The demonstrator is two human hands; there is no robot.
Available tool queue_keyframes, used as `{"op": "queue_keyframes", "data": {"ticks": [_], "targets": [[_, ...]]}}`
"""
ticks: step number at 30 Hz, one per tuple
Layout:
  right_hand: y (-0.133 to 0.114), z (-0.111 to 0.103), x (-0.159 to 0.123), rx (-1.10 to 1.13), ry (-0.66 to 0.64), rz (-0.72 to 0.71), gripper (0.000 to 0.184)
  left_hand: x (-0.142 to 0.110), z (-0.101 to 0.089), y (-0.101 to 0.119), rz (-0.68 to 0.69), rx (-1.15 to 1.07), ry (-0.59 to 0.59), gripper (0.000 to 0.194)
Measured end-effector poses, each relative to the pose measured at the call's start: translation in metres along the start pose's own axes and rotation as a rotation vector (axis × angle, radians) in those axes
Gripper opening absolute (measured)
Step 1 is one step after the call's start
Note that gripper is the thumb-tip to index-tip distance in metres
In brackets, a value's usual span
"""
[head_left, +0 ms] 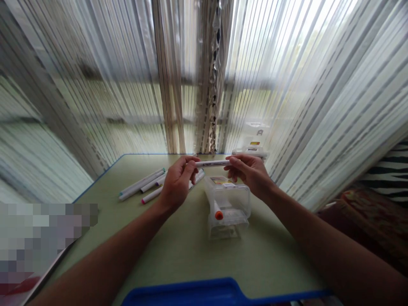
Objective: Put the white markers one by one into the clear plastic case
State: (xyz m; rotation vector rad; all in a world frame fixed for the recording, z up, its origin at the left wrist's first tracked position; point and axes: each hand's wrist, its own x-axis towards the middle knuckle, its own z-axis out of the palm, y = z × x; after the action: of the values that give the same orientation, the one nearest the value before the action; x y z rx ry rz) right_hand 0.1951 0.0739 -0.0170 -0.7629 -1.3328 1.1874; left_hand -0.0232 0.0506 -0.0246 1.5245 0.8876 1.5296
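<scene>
Between my two hands a white marker (212, 163) with dark print is held level above the table. My left hand (178, 180) pinches its left end, and my right hand (250, 172) grips the right end between thumb and fingers. Both tips of the marker are covered by my fingers. Below my right hand lies a clear plastic case (234, 204), its flap open toward me. Inside it is a marker with an orange end (218, 215). Several white markers (140, 185) with teal, purple, black and pink ends lie beside and behind my left hand.
The light green table (178, 255) has a blue rim and a blue tray (185, 293) at its near edge. A second clear case (251, 148) stands at the far edge, before striped curtains (127, 85). Patterned fabric (372, 212) is at the right.
</scene>
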Motion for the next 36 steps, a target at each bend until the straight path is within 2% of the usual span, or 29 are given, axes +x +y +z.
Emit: {"op": "queue_keyframes", "data": {"ticks": [7, 20, 36], "targets": [[-0.0006, 0.0015, -0.0008, 0.011, -0.040, 0.000, 0.026, -0.0020, 0.0023, 0.0028, -0.032, 0.005, 0.014, 0.025], [-0.0017, 0.0020, 0.0010, -0.018, -0.005, -0.032, 0.032, -0.0023, -0.0024, 0.0037, -0.077, 0.036, -0.006, 0.026], [-0.0045, 0.0047, -0.0005, -0.032, 0.020, 0.012, 0.036, -0.0013, -0.0042, 0.0093, -0.074, 0.090, -0.018, 0.026]]}}
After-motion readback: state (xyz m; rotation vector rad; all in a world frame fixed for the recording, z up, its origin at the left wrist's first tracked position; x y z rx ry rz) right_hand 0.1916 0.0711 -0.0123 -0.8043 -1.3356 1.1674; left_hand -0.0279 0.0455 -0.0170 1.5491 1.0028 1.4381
